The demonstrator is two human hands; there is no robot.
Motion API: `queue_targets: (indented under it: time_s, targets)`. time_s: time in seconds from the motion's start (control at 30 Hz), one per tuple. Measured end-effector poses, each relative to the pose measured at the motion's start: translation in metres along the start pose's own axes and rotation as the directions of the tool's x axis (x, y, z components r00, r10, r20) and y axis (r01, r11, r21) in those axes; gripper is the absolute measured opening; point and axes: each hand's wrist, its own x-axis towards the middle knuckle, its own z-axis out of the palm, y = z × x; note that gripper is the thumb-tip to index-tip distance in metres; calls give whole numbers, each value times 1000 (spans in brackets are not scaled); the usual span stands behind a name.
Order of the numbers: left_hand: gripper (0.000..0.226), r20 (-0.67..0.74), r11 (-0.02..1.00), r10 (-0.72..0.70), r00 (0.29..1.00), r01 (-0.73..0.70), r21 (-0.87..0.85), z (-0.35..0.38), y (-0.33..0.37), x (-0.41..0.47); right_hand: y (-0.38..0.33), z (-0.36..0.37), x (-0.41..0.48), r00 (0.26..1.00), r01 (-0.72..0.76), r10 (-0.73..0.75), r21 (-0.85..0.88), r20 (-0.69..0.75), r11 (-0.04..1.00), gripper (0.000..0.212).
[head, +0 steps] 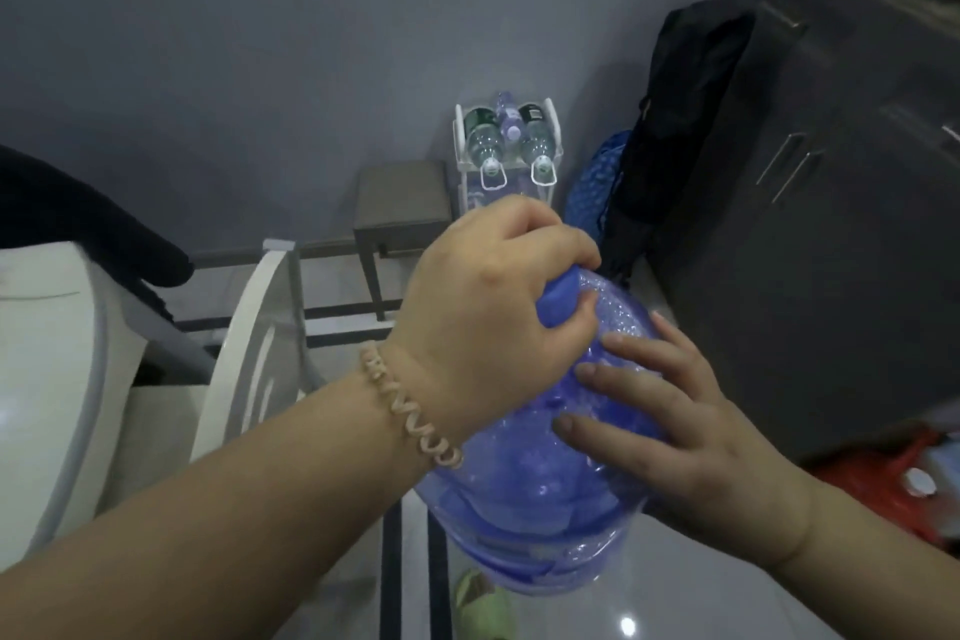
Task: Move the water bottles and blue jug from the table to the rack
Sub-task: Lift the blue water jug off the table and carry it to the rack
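Note:
A big translucent blue jug (540, 499) hangs in the air above the floor, in the lower middle of the head view. My left hand (493, 296) is wrapped around its blue-capped neck from above. My right hand (675, 426) lies flat against the jug's right shoulder with its fingers spread. Farther off, against the grey wall, stands a white rack (506, 156). Clear water bottles (485, 143) lie in its top tier with their caps toward me. The rack's lower part is hidden behind my left hand.
A grey stool (402, 213) stands left of the rack. A blue mesh bag (597, 187) and black cloth (670, 120) lean to its right, beside a dark cabinet (831, 203). A white chair (249, 359) and white table edge (47, 369) are at the left. Red bags (893, 489) sit low right.

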Motion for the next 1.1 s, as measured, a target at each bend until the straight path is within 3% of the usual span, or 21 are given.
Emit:
queue_targets:
  time_s: [0.37,0.57,0.7,0.9,1.1]
  targets:
    - [17,-54,993,-75,996,80,86,39,-136,121,171,89,103,990,141,-141,57,-10,988,40]
    - [15,-84,965,-176,981,189,182,65,-210,185,264,141,163,979,202,-195,161,-58,966,24]
    - [16,-136,936,-215,967,244,254,67,-255,220,314,171,211,961,275,-273,204,-37,940,36]
    - [16,-140,921,-247,959,277,274,64,-340,261,365,230,277,952,299,-305,260,-18,918,30]
    - [14,-92,931,-246,965,262,253,60,-430,289,386,289,328,975,222,-223,234,-23,947,19]
